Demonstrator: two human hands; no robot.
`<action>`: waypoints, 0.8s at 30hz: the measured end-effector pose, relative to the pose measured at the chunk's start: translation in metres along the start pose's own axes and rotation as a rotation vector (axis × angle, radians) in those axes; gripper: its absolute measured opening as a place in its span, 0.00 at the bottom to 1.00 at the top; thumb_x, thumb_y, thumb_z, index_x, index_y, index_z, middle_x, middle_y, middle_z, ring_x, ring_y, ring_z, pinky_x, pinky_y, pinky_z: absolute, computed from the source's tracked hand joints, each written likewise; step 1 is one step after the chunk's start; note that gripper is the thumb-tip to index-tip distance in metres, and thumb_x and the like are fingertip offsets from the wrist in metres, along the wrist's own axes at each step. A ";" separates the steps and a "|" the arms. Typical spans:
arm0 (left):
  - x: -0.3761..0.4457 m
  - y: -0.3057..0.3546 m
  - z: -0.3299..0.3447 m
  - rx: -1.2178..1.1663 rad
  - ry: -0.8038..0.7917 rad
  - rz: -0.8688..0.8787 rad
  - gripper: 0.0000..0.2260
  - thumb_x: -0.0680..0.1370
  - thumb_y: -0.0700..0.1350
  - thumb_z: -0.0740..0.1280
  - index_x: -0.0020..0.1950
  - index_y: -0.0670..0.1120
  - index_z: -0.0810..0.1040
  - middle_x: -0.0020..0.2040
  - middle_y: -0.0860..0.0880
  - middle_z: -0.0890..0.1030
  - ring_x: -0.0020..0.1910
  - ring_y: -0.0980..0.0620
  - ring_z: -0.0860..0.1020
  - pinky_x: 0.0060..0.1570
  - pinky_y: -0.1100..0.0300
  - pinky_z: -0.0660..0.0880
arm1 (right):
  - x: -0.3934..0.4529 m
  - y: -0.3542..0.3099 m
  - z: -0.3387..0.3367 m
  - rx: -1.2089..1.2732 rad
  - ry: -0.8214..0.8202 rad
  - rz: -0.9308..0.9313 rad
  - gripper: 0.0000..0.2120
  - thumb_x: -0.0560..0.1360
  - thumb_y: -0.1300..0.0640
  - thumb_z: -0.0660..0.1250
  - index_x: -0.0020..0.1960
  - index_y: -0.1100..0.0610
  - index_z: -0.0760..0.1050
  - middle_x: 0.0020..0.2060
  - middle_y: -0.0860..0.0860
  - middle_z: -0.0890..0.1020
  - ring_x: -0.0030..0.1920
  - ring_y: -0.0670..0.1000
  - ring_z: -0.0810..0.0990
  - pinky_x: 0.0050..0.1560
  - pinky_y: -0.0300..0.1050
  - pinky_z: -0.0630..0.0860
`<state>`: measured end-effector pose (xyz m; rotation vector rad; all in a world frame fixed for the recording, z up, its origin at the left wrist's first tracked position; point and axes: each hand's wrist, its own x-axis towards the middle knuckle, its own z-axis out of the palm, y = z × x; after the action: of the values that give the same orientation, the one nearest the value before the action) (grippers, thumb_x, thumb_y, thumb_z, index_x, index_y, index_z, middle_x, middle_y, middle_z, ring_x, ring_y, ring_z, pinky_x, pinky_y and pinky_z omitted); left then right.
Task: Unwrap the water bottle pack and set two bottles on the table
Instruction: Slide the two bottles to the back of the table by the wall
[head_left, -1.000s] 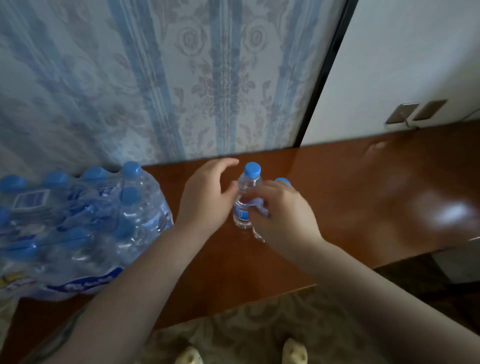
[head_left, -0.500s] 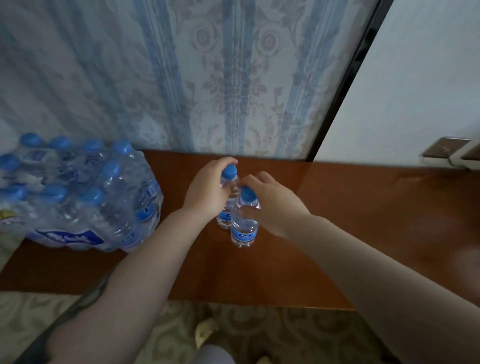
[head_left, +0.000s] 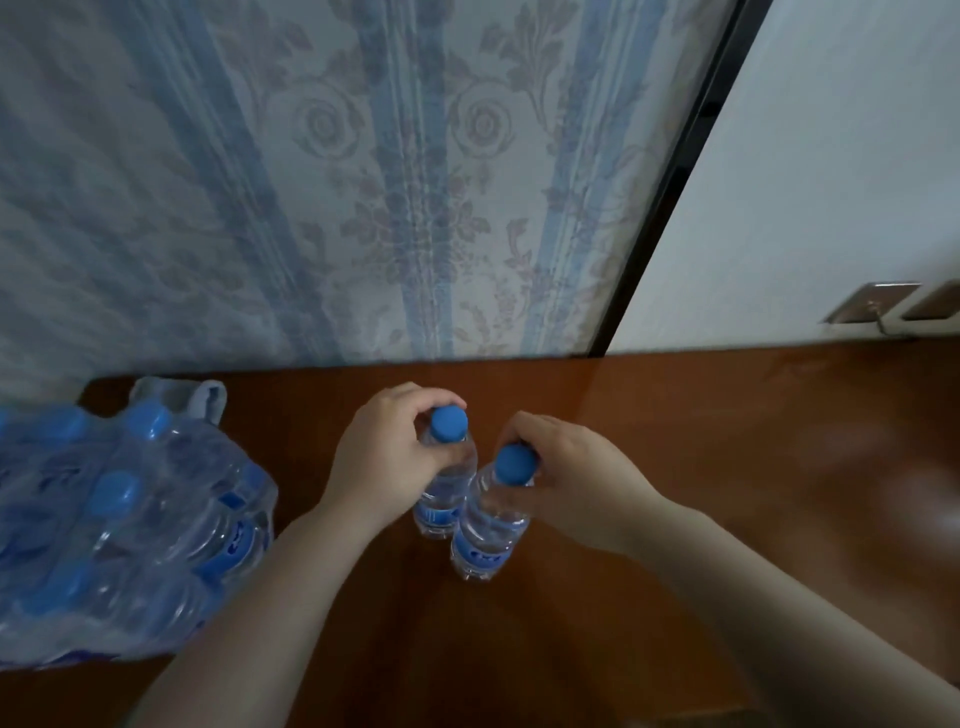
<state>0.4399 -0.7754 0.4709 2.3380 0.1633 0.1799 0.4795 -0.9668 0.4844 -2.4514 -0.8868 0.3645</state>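
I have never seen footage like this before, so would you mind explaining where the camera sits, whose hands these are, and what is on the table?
There is no machine here: a person wears a wide-angle camera on the head, looking forward and down, so the two bare arms reaching in from the bottom are the wearer's own. The surface is a glossy brown wooden table against a patterned curtain. On its left lies a shrink-wrapped water bottle pack with blue caps, its plastic torn open at the back. In the middle two small bottles stand upright, close together. The left hand grips the neck of the farther bottle, and the right hand grips the neck of the nearer bottle. Both bottle bases appear to rest on the table.
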 end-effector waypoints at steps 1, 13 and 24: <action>0.006 0.004 0.004 0.007 0.012 -0.003 0.16 0.64 0.48 0.79 0.51 0.54 0.82 0.45 0.59 0.80 0.45 0.57 0.77 0.45 0.57 0.76 | 0.001 0.005 -0.003 0.003 0.017 0.012 0.14 0.67 0.41 0.71 0.45 0.42 0.67 0.40 0.40 0.74 0.37 0.41 0.73 0.34 0.37 0.68; 0.094 0.085 0.081 0.007 0.112 -0.021 0.15 0.61 0.51 0.80 0.46 0.54 0.82 0.40 0.60 0.79 0.39 0.60 0.78 0.37 0.65 0.74 | 0.022 0.121 -0.087 -0.009 0.259 0.114 0.13 0.68 0.44 0.72 0.45 0.45 0.69 0.39 0.41 0.75 0.36 0.44 0.74 0.32 0.39 0.68; 0.158 0.161 0.162 0.014 0.072 -0.107 0.15 0.62 0.49 0.79 0.47 0.54 0.82 0.44 0.56 0.81 0.44 0.54 0.79 0.41 0.61 0.73 | 0.023 0.229 -0.152 0.040 0.263 0.193 0.11 0.73 0.53 0.70 0.52 0.53 0.73 0.47 0.48 0.74 0.43 0.50 0.74 0.43 0.46 0.73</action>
<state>0.6345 -0.9732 0.4872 2.3306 0.3255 0.2102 0.6782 -1.1588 0.4858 -2.4816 -0.5300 0.1190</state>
